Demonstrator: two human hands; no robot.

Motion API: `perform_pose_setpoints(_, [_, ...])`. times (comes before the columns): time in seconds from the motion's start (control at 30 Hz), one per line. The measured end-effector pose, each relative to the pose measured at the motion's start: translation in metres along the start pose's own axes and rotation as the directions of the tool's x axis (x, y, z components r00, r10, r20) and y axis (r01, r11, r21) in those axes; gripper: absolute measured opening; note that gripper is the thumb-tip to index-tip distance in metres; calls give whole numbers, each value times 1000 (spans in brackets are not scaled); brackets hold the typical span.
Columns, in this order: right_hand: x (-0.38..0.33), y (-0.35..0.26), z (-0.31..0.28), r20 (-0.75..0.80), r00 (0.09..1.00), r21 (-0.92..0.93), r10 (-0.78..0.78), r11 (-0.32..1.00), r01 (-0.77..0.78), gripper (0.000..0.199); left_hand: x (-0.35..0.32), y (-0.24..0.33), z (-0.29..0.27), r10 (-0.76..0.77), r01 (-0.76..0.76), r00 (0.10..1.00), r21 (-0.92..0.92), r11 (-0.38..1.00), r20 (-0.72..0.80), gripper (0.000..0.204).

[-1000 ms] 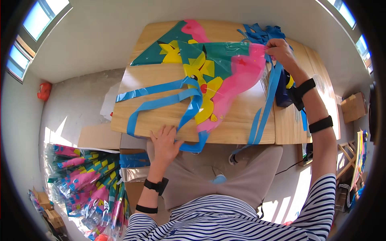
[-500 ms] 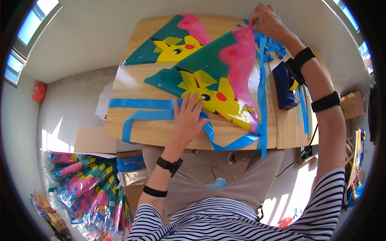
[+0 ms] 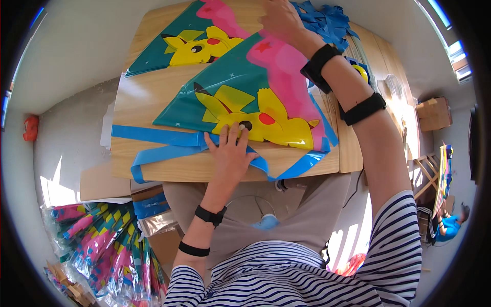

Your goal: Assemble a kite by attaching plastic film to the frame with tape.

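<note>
A folded triangular kite (image 3: 230,97) of shiny plastic lies on the table, green and pink with a yellow cartoon animal. My left hand (image 3: 229,156) rests open on its near edge, fingers spread across the animal's face and the blue ribbon below. At the far corner, my right hand (image 3: 284,23) has its fingers curled at the kite's tip, which the hand covers; the fingertips lie near the top edge of view. Blue ribbon (image 3: 156,136) runs left from under my left hand, loops back, and also trails along the near side to the right corner.
A second similar kite (image 3: 204,46) lies beyond on the wooden table (image 3: 135,100). Blue ribbon pieces (image 3: 322,20) are heaped at the far right. Wrapped kites (image 3: 102,240) fill the floor at lower left, beside a carton (image 3: 166,245). A person in blue (image 3: 450,226) is at far right.
The whole view has shifted. The kite has turned slightly and lies flatter, its near edge lower over the ribbon. The long ribbon on its right side is now partly covered.
</note>
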State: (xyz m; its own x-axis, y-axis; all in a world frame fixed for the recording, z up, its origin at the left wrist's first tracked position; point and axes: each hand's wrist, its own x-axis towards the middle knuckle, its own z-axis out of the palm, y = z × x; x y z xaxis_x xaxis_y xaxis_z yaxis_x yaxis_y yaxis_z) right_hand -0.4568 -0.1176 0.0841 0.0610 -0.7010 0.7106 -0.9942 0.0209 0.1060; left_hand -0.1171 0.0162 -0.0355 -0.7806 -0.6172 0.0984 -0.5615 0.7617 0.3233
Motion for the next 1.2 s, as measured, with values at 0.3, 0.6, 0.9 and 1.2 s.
perform_pose_setpoints(0.3, [-210, -30, -109, 487, 588, -112, 646, 714, -691, 31, -12, -2, -10, -42, 42, 999, 38, 998, -12, 62])
perform_pose_setpoints(0.6, [-250, -25, -90, 385, 503, -347, 774, 626, -698, 37, -22, -3, -18, -113, 111, 993, 76, 991, 21, 61])
perform_pose_setpoints(0.9, [-262, -16, -121, 336, 391, -445, 857, 510, -736, 44, -26, -5, -14, -116, 115, 993, 56, 992, 17, 62])
perform_pose_setpoints(1.2, [-282, -39, -161, 283, 215, -477, 935, 331, -814, 46, -27, -5, -11, -132, 130, 991, 62, 990, 31, 65])
